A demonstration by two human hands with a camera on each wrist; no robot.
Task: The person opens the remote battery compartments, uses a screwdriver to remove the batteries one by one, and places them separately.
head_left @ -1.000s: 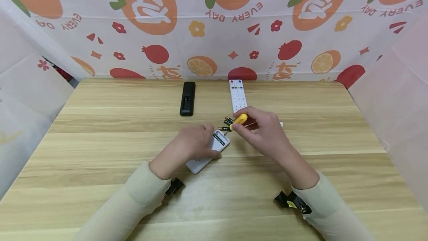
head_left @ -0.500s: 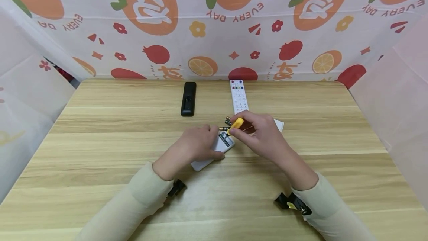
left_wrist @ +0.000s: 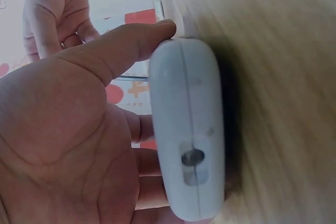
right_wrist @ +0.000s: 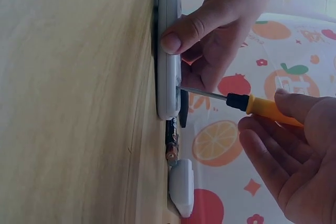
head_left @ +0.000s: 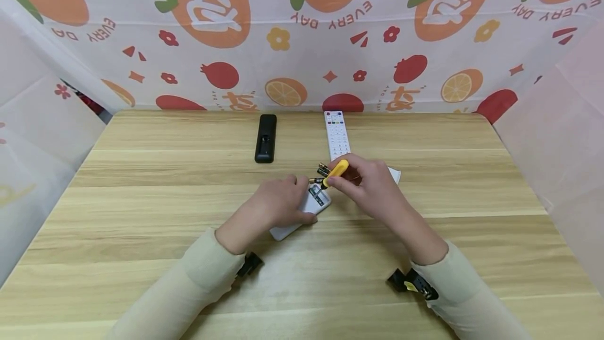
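My left hand (head_left: 278, 201) grips a white remote control (head_left: 283, 232) by its long edges, thumb on the near edge and fingers on the far one. It lies back up, with its battery compartment uncovered and a dark green strip showing inside. In my right hand (head_left: 375, 188) is a screwdriver with a yellow handle (head_left: 340, 167), pinched between thumb and fingers. Its thin metal shaft (right_wrist: 202, 92) slants down into the compartment in the right wrist view. Several small batteries (head_left: 323, 169) lie just beyond the remote's top end, partly covered by the right hand.
Farther back on the wooden table (head_left: 165, 198) lie a black remote control (head_left: 265, 140) and a second white remote (head_left: 336, 135) with its buttons up. A white piece (head_left: 395, 174) shows from behind the right hand. A fruit-print cloth (head_left: 325, 62) hangs along the back edge.
The held remote has shifted slightly right and away from me with the left hand. The screwdriver dipped toward the compartment, then rose a little; its tip is now farther inside.
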